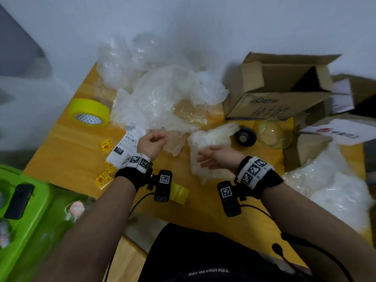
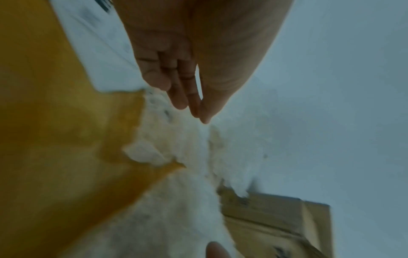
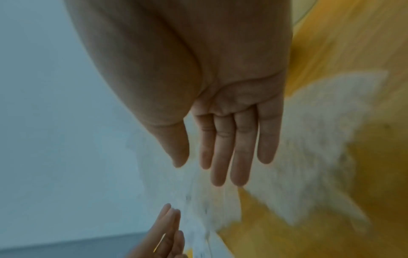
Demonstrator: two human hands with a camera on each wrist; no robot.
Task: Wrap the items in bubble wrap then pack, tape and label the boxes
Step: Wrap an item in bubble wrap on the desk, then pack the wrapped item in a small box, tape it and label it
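My left hand hovers over the yellow table beside a white shipping label. In the left wrist view its thumb tip meets the fingertips; whether something thin is pinched there I cannot tell. My right hand is flat with straight fingers just above a crumpled bubble wrap piece. A black round item and a clear dome with a yellowish inside lie bare behind that piece. An open cardboard box stands at the back right.
A big heap of bubble wrap fills the table's middle and back. A yellow tape roll sits at the left, with yellow stickers nearer me. A second box and more wrap crowd the right. A green bin stands at the lower left.
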